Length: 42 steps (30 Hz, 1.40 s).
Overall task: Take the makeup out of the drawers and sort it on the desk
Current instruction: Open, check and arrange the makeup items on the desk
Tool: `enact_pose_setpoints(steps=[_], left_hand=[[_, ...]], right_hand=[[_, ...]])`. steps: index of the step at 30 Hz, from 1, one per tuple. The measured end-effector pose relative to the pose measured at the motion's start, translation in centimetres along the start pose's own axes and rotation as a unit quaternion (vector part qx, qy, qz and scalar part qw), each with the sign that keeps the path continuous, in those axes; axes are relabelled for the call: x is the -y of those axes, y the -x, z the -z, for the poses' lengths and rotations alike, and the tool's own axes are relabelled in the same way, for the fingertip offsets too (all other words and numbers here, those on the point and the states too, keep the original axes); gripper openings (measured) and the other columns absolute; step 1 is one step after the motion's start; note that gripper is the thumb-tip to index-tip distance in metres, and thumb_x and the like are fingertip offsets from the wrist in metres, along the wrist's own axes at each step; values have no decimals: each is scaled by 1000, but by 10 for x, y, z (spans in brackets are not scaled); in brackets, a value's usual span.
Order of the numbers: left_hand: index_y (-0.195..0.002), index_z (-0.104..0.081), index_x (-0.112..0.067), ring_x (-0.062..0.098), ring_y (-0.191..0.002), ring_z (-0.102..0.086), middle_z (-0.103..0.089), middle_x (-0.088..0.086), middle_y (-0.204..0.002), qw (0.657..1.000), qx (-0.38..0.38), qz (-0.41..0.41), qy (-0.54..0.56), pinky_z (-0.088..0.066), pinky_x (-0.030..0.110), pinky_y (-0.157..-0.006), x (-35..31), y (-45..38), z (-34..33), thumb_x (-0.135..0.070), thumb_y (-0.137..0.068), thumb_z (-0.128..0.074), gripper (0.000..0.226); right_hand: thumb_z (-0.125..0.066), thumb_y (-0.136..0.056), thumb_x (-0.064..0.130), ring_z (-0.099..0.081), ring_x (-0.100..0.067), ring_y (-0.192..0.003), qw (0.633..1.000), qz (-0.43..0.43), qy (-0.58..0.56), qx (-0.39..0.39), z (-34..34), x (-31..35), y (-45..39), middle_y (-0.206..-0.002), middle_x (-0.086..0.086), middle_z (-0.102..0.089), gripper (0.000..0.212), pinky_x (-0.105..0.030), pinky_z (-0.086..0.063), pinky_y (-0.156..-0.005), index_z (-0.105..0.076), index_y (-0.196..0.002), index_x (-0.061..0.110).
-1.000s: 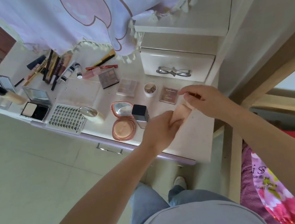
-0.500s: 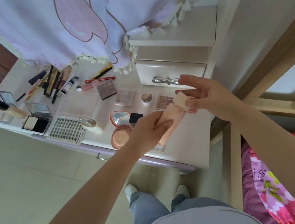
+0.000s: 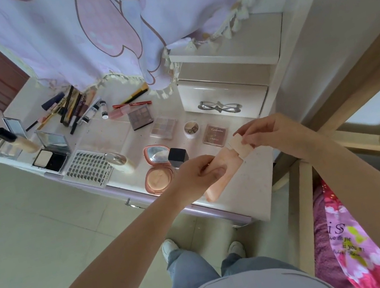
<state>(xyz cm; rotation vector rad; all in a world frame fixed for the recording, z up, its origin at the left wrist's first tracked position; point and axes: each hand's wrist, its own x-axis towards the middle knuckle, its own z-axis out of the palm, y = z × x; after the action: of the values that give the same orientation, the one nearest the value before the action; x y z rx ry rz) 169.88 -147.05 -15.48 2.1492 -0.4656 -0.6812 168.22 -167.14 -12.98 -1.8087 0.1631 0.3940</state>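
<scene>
Head view: the person's left hand [image 3: 199,175] grips the middle of a peach-pink, soft-looking flat tube [image 3: 223,172], fingers and thumb curled round it, while the right hand [image 3: 268,131] pinches the tube's pale square cap end [image 3: 241,146] between thumb and fingertips. A second earlier the tube lay low against the white desk top [image 3: 250,191]; it is now raised above the desk and angled, cap end toward the closed white drawer with the bow-shaped metal handle [image 3: 220,100]. This suggests the item is being inspected or opened before it is sorted. The tube sits in front of that drawer, just beside the open round peach compact [image 3: 159,169] and black-capped square bottle [image 3: 178,157], which lie to the drawer's front left.
</scene>
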Motion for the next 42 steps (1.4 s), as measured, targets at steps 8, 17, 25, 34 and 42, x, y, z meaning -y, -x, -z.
enact_pose_setpoints(steps=[8, 17, 25, 34, 42], left_hand=[[-113, -59, -4, 12, -83, -48, -55, 1, -90, 994, 26, 84, 65, -34, 12, -64, 15, -9, -23, -16, -92, -52, 25], [-130, -47, -4, 26, -117, -50, -53, 12, -130, 974, 74, 198, 81, -41, 30, -94, 29, -20, -56, 1, -87, -51, 44], [-116, -58, -5, 22, -104, -54, -60, 10, -117, 978, 25, 202, -53, -35, 22, -81, 46, -32, -74, -17, -86, -60, 32], [-108, -58, -6, 15, -89, -50, -63, 7, -110, 972, 3, 195, -128, -34, 21, -76, 50, -32, -82, -30, -89, -55, 31], [-119, -53, -12, 22, -109, -55, -60, 4, -118, 963, -15, 169, -209, -43, 30, -90, 45, -24, -77, -29, -94, -46, 31]], right_hand=[[-59, -77, -13, -58, -12, -79, 999, -21, 24, -28, -9, -31, -19, -100, -17, -59, 23, -15, -48, -73, -58, -86, 8], [-59, -78, -10, -54, -11, -80, 993, -99, 15, -62, -25, -82, -43, -87, -3, -59, 31, -4, -44, -62, -64, -104, 5], [-56, -81, -5, -57, -22, -105, 984, -128, 48, -113, -33, -112, -51, -110, -13, -64, 26, -20, -38, -86, -66, -105, 0], [-58, -83, 1, -56, -17, -99, 985, -108, 80, -112, -31, -115, -48, -112, -13, -64, 24, -19, -37, -85, -65, -106, 2], [-63, -77, 7, -53, -37, -107, 928, -5, 324, -185, -5, -107, -84, -111, -21, -60, 31, -28, -36, -83, -62, -108, 0]])
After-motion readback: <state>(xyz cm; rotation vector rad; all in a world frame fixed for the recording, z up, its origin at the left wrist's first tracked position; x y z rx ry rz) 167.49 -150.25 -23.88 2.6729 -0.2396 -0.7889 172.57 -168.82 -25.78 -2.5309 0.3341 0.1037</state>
